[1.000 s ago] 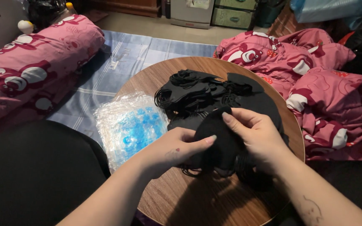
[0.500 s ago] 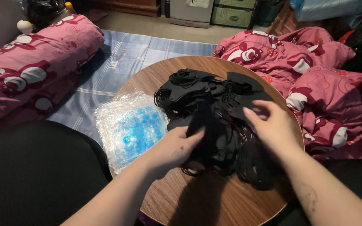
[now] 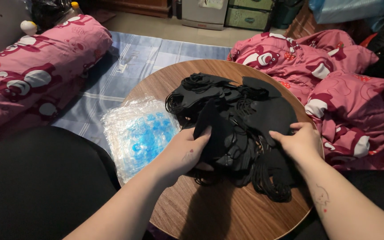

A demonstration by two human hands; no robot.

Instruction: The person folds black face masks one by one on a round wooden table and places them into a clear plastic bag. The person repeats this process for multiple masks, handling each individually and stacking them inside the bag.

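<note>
Both hands, left hand (image 3: 187,153) and right hand (image 3: 299,143), gripped black masks (image 3: 236,120) on the round table (image 3: 227,218); plastic bags (image 3: 134,133) lay left.

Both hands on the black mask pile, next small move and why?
Probably lift the left hand to draw its one black mask clear: the mask pile has tangled ear loops, and the right hand already grips the rest, steadying it.

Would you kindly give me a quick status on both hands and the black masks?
Left hand grip shut on one black mask. Right hand grip pinching the mask pile. Clear plastic bags beside pile, not obstructing.
</note>
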